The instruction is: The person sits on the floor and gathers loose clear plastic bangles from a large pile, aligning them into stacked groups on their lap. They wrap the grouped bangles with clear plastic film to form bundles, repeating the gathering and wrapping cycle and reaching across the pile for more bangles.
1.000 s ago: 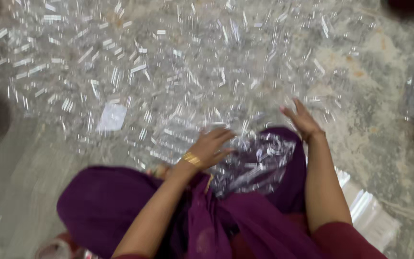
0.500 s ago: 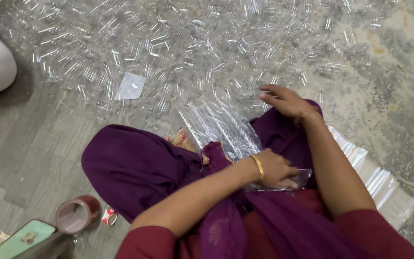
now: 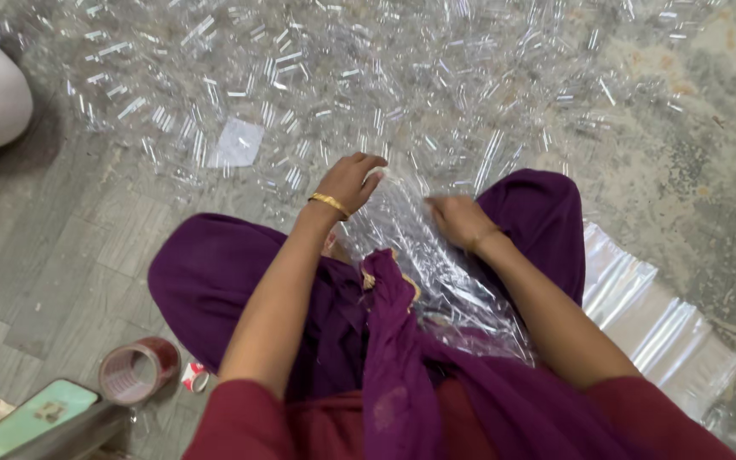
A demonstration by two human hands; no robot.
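Grey stone floor (image 3: 70,247) fills the frame, strewn across the top with small clear plastic tubes (image 3: 317,77). At centre, a crinkly clear plastic sheet (image 3: 436,273) lies on the lap: light, limp, slippery, best pinched at an edge. Left hand (image 3: 348,181) curls on its top edge; right hand (image 3: 460,221) seems pressed flat on it.

Left hand (image 3: 349,181) reached forward, fingers curled loosely, wrist bent. Right hand (image 3: 459,221) lay palm down, forearm angled inward.

Maroon short sleeves, purple trousers and scarf, gold bangle (image 3: 329,203) on the left wrist.
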